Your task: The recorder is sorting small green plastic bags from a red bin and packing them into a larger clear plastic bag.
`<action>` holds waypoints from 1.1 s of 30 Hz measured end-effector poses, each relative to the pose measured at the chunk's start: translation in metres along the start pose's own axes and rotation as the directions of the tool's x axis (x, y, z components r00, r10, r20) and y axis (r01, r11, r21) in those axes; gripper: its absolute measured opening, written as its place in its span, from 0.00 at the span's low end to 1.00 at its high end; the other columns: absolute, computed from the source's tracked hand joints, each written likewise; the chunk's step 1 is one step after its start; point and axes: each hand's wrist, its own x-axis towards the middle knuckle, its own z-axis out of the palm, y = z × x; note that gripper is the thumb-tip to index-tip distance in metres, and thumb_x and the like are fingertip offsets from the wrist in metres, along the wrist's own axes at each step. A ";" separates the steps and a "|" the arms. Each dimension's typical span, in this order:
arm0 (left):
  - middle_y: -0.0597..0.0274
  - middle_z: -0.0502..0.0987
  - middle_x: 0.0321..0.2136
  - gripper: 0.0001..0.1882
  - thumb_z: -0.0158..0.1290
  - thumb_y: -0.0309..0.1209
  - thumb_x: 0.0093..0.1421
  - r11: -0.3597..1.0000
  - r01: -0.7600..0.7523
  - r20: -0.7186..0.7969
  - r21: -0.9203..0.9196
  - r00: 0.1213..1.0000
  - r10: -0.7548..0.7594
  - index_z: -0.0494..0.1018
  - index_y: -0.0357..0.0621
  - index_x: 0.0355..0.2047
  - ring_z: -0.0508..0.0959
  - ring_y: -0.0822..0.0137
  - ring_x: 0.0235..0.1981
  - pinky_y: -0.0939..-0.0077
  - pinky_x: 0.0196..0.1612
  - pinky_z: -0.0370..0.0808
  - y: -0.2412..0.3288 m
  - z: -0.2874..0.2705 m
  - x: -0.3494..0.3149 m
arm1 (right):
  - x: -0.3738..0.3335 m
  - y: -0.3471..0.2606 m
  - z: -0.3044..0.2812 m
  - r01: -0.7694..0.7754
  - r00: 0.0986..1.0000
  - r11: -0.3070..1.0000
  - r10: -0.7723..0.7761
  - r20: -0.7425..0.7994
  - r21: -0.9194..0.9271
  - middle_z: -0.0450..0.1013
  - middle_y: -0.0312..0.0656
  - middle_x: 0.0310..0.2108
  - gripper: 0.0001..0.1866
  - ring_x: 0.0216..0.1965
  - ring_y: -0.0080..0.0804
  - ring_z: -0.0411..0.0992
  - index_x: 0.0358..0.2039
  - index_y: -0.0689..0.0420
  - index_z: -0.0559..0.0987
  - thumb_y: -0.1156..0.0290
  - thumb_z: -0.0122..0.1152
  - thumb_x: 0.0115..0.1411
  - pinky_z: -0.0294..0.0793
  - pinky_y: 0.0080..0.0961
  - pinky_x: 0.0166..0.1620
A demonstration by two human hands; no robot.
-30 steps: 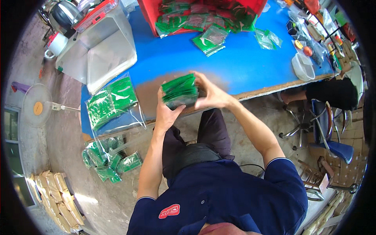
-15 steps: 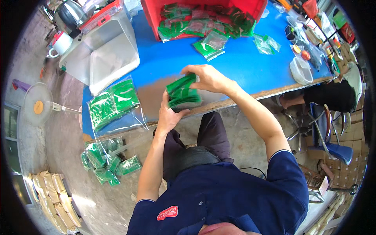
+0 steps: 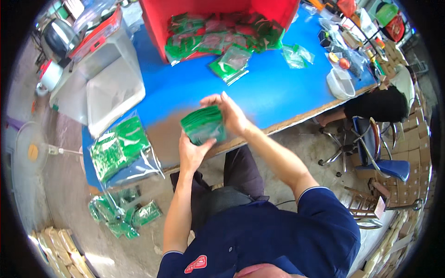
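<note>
A thick stack of green packets point(image 3: 202, 121), clear plastic on its near side, is held above the table's near edge. My left hand point(image 3: 192, 150) grips it from below and the left, thumb across the near face. At the stack's right end is my right hand point(image 3: 234, 116), its fingers stretched out past the far side; whether it touches the stack I cannot tell. Left of my hands, a large clear bag point(image 3: 121, 148) filled with green packets lies at the table's corner. Beyond the stack, a few loose green packets point(image 3: 229, 65) lie before a red bin point(image 3: 155, 34) holding several more.
The blue table point(image 3: 171, 85) has a worn brown front edge. A translucent box point(image 3: 116, 83) stands on the left. At right are a small clear tub point(image 3: 340, 84) and clutter. More bagged green packets point(image 3: 123, 213) lie low at left, near a fan point(image 3: 32, 150). Another person point(image 3: 378, 104) sits at right.
The stack has turned so its packet edges face up. My right hand has shifted from gripping its top to its right end, fingers extended. The whole view has shifted slightly.
</note>
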 end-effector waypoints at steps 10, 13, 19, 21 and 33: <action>0.58 0.81 0.44 0.29 0.72 0.24 0.46 0.947 0.214 0.019 -0.240 0.976 -0.216 0.74 0.37 0.49 0.80 0.67 0.43 0.68 0.50 0.76 0.004 -0.009 -0.029 | 0.109 -0.012 -0.127 -0.346 0.770 -0.088 -0.596 -0.229 -0.934 0.54 0.68 0.66 0.50 0.67 0.67 0.52 0.66 0.56 0.63 0.31 0.58 0.54 0.51 0.61 0.66; 0.57 0.77 0.52 0.34 0.69 0.24 0.48 0.670 0.317 0.024 -0.671 0.913 -0.408 0.69 0.39 0.56 0.78 0.62 0.51 0.64 0.56 0.74 0.005 -0.027 -0.080 | 0.094 0.017 -0.112 -0.200 0.918 -0.254 -0.387 -0.090 -0.946 0.55 0.65 0.66 0.44 0.68 0.67 0.52 0.66 0.53 0.64 0.35 0.54 0.59 0.48 0.63 0.67; 0.52 0.72 0.57 0.37 0.65 0.25 0.52 0.024 0.363 0.259 -0.931 0.708 -0.657 0.63 0.40 0.62 0.72 0.49 0.60 0.47 0.65 0.68 -0.028 -0.056 -0.151 | 0.025 0.017 -0.046 0.319 0.930 -0.304 -0.080 0.358 -0.897 0.64 0.54 0.63 0.36 0.67 0.52 0.59 0.62 0.58 0.68 0.49 0.62 0.60 0.47 0.58 0.70; 0.49 0.70 0.60 0.37 0.63 0.25 0.55 0.018 0.328 0.242 -0.945 0.732 -0.637 0.60 0.40 0.64 0.69 0.46 0.62 0.44 0.66 0.66 -0.033 -0.059 -0.154 | 0.001 0.004 -0.015 0.374 0.912 -0.219 -0.091 0.400 -0.901 0.67 0.52 0.62 0.39 0.66 0.46 0.62 0.60 0.62 0.70 0.44 0.60 0.59 0.46 0.58 0.70; 0.53 0.72 0.56 0.32 0.59 0.23 0.58 0.205 0.401 0.192 -0.893 0.751 -0.631 0.62 0.40 0.62 0.73 0.53 0.57 0.48 0.62 0.71 -0.046 -0.048 -0.162 | 0.034 0.035 -0.041 0.148 0.920 -0.401 -0.279 0.275 -0.904 0.72 0.53 0.53 0.21 0.56 0.49 0.71 0.55 0.62 0.73 0.67 0.58 0.64 0.69 0.42 0.58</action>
